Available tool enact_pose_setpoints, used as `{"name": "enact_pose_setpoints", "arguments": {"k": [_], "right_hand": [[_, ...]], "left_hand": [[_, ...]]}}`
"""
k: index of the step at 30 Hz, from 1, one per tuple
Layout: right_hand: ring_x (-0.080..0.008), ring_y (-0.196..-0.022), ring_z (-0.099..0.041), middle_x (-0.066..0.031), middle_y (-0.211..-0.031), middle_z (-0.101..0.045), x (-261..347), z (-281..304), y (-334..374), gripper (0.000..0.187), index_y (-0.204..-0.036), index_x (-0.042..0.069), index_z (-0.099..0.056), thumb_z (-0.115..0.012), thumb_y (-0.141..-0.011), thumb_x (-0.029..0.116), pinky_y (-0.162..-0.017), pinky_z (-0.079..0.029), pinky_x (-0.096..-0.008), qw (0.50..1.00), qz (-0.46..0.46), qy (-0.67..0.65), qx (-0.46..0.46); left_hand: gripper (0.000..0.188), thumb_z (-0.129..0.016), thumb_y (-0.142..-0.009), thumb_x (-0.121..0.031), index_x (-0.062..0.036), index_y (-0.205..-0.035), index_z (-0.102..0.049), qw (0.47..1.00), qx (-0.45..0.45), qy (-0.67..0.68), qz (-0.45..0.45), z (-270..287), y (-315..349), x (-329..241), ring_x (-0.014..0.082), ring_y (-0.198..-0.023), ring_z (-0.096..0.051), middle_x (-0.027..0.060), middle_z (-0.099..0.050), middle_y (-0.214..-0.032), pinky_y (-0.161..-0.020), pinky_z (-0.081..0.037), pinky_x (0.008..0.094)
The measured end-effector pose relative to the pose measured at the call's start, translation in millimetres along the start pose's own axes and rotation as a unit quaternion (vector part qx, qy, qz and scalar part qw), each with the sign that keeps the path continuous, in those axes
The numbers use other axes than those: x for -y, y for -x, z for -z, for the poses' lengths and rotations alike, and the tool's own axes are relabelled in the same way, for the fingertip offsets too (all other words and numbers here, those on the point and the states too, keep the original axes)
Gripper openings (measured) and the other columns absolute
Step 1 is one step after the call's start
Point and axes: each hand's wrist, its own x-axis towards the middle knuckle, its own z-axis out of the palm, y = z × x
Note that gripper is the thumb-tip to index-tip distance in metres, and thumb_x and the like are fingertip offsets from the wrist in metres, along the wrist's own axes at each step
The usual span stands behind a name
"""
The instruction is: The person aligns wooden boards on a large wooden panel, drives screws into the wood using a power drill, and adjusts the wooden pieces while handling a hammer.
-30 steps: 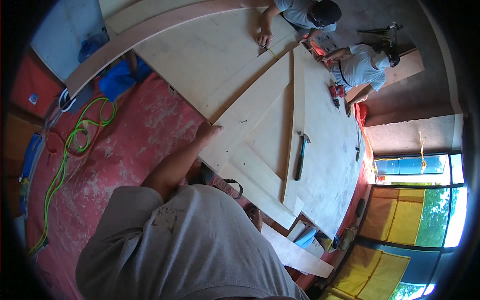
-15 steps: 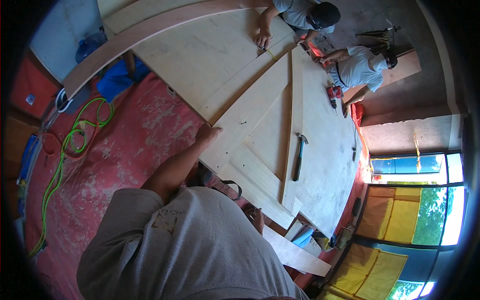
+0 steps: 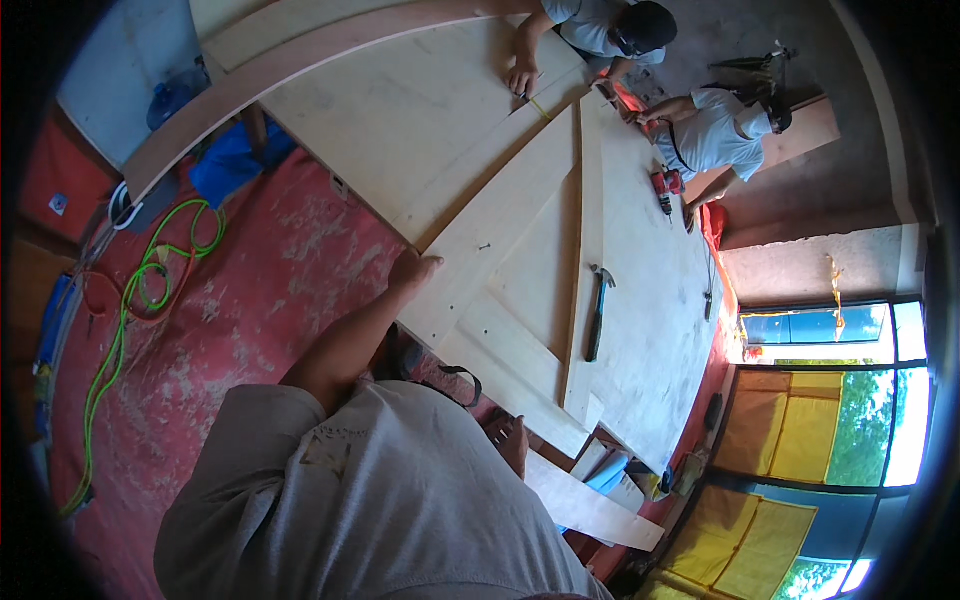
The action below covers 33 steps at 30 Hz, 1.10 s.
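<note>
My left hand [image 3: 412, 274] is closed around the near-left edge of a pale wooden board [image 3: 500, 222], its thumb on top and its other fingers mostly hidden. From the board's face a screw or nail [image 3: 486, 246] sticks up. My right hand [image 3: 510, 442] hangs low by the near end of a second board [image 3: 525, 402], fingers apart and seemingly holding nothing; whether it touches the wood is unclear. These boards and a narrow strip [image 3: 587, 260] form an angled frame on a large plywood table [image 3: 645, 330]. A hammer [image 3: 598, 312] lies right of the strip.
Across the table a co-worker's hand [image 3: 522, 78] is by a yellow tape measure [image 3: 541, 108]. Another person [image 3: 725, 135] leans at the far right edge, near a red drill [image 3: 666, 188]. A long curved board [image 3: 300, 62] spans the back left. Green cable [image 3: 122, 320] lies on the red floor covering [image 3: 250, 330].
My right hand has shifted slightly, and more of its fingers show. My left hand keeps its hold on the board. The boards and hammer stay in place.
</note>
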Motion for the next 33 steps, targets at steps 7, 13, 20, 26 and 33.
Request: {"name": "enact_pose_setpoints", "arguments": {"k": [7,13,20,26,33], "right_hand": [[-0.0263,-0.095,-0.064,-0.0163,-0.108,-0.062,-4,13,-14,0.063,-0.120,-0.004,-0.056,-0.041,-0.103,0.055,-0.069,-0.053,-0.0366,0.999,-0.042,0.002,0.016],[-0.0308,-0.100,-0.064,-0.0201,-0.117,-0.059,5,-2,-1,0.067,-0.124,-0.008,-0.052,-0.042,-0.103,0.055,-0.074,-0.056,-0.0422,0.999,-0.030,-0.036,-0.019],[-0.0325,-0.098,-0.065,-0.0199,-0.112,-0.061,2,5,-3,0.067,-0.122,-0.008,-0.054,-0.044,-0.102,0.055,-0.078,-0.057,-0.0436,0.999,-0.019,-0.045,0.021],[-0.0282,-0.094,-0.066,-0.0165,-0.101,-0.065,1,8,-4,0.063,-0.106,-0.005,-0.061,-0.041,-0.103,0.055,-0.077,-0.057,-0.0409,0.998,-0.005,-0.024,0.058],[-0.0292,-0.101,-0.066,-0.0191,-0.110,-0.067,-12,22,-17,0.065,-0.115,-0.007,-0.060,-0.038,-0.105,0.053,-0.085,-0.056,-0.0412,0.998,0.016,0.020,0.053]], "left_hand": [[0.070,-0.075,-0.079,-0.048,0.0110,-0.115,-0.063,1.000,0.015,-0.003,-0.010,-2,-7,4,0.0411,-0.114,-0.064,0.0330,-0.065,-0.117,-0.095,-0.051,0.0455],[0.071,-0.076,-0.078,-0.047,0.0111,-0.115,-0.063,1.000,0.019,0.018,-0.006,-5,-11,12,0.0403,-0.114,-0.065,0.0321,-0.066,-0.116,-0.094,-0.052,0.0446],[0.067,-0.076,-0.078,-0.046,0.0092,-0.115,-0.064,0.999,0.033,0.013,0.001,-7,-18,13,0.0401,-0.114,-0.065,0.0311,-0.066,-0.116,-0.096,-0.051,0.0441],[0.065,-0.076,-0.077,-0.046,0.0074,-0.114,-0.065,1.000,0.005,0.009,-0.002,-8,-11,8,0.0379,-0.112,-0.066,0.0286,-0.068,-0.115,-0.094,-0.052,0.0444],[0.064,-0.077,-0.076,-0.045,0.0089,-0.109,-0.067,1.000,0.007,0.017,-0.004,-1,0,-2,0.0372,-0.106,-0.068,0.0284,-0.070,-0.109,-0.089,-0.053,0.0445]]}}
